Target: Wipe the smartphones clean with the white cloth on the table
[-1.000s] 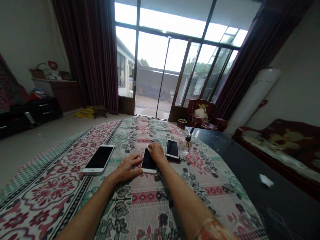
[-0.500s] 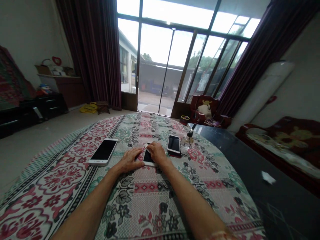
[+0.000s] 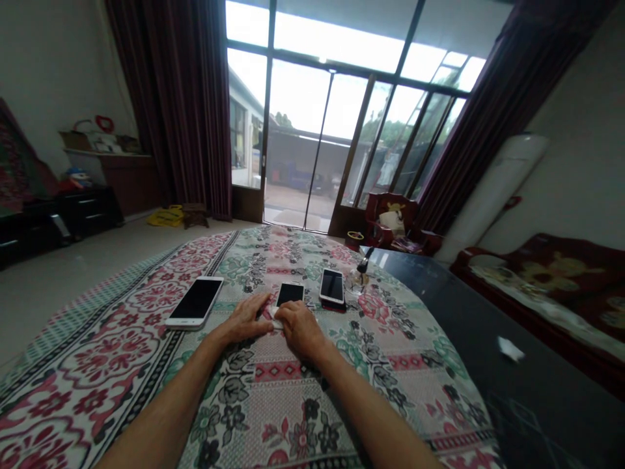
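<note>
A white-framed smartphone [image 3: 290, 293] with a dark screen lies face up on the patterned tablecloth between my hands. My left hand [image 3: 248, 315] rests flat at the phone's left edge, thumb and fingers apart. With bent fingers, my right hand [image 3: 300, 329] presses on the phone's near end and covers part of it. A bit of white tissue [image 3: 276, 314] shows under those fingertips. To the left lies a larger white smartphone [image 3: 196, 303], screen dark. On the right another white smartphone [image 3: 333, 286] sits on top of a dark, red-edged item [image 3: 336, 306], perhaps another phone or case.
Behind the right-hand phone stands a clear glass item [image 3: 359, 281] with a dark brush-like object [image 3: 364, 262]. The flowered tablecloth [image 3: 293, 391] covers the table. A dark glossy surface [image 3: 454, 326] adjoins on the right, with a crumpled white scrap [image 3: 510, 350] on it.
My right hand has slid from the phone's far part down to its near end, taking the white tissue along and uncovering the upper screen. The left hand stays beside the phone.
</note>
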`<action>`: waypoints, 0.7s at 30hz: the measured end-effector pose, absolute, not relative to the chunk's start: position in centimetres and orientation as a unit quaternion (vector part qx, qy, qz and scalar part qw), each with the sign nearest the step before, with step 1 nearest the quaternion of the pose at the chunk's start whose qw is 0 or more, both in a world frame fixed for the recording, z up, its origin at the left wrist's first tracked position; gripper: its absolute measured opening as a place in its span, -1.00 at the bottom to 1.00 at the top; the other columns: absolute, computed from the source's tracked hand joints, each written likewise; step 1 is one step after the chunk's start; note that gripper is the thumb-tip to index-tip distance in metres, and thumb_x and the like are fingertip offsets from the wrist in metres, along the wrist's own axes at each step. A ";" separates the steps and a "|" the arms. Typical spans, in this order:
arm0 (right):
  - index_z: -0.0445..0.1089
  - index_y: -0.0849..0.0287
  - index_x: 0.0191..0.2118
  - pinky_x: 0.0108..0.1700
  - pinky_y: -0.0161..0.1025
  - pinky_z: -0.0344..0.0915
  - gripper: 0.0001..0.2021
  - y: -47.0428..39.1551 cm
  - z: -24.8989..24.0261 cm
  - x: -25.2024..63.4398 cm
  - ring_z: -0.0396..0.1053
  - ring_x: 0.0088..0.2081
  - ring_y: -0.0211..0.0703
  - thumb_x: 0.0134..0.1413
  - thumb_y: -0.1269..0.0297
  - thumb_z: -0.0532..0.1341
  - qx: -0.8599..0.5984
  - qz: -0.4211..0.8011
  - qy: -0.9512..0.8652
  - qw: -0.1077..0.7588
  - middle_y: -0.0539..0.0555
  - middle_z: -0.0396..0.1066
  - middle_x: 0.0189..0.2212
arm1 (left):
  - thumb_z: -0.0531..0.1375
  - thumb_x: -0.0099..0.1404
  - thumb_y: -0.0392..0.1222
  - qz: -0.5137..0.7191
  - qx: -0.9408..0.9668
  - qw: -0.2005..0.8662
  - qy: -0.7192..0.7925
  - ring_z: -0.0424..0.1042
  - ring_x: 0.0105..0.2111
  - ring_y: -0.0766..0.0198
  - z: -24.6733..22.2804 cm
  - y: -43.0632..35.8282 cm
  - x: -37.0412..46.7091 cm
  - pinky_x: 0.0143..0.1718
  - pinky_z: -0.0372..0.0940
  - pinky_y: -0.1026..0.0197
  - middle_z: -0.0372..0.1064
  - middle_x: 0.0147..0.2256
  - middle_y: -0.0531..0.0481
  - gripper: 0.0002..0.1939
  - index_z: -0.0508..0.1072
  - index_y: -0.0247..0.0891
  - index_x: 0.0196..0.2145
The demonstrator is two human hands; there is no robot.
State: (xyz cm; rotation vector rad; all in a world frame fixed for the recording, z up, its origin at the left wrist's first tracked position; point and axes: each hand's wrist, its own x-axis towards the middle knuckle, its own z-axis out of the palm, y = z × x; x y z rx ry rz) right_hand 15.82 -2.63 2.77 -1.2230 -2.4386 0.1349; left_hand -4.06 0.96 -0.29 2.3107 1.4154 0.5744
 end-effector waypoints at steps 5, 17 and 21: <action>0.44 0.16 -0.20 -0.07 -0.29 0.12 -0.81 -3.8 2.4 16.2 0.23 -0.14 -0.19 0.19 0.46 0.10 -0.420 0.053 -0.881 0.210 0.08 0.39 -0.18 | 0.22 0.13 0.01 0.196 0.818 0.188 0.507 0.00 0.26 -0.06 0.0 0.7 -4.0 0.25 -0.09 -0.01 0.04 0.26 -0.23 -0.18 0.07 -0.30 0.27; 0.50 0.17 -0.25 -0.16 -0.34 0.15 -0.75 -0.3 3.7 17.3 0.31 -0.19 -0.20 0.22 0.45 0.05 -0.562 0.000 -0.812 0.158 0.11 0.43 -0.24 | 0.19 0.21 0.00 0.160 0.844 0.174 0.481 -0.03 0.26 -0.08 0.6 0.7 -3.9 0.23 -0.09 -0.11 0.03 0.27 -0.20 -0.36 0.24 -0.23 0.21; 0.50 0.20 -0.23 -0.22 -0.30 0.18 -0.72 1.7 4.1 16.5 0.33 -0.18 -0.13 0.17 0.51 0.04 -0.616 -0.029 -0.779 0.112 0.17 0.43 -0.21 | 0.19 0.22 -0.01 0.156 0.849 0.163 0.477 0.02 0.25 -0.02 1.3 0.3 -3.8 0.23 -0.06 -0.05 0.07 0.25 -0.16 -0.40 0.27 -0.17 0.19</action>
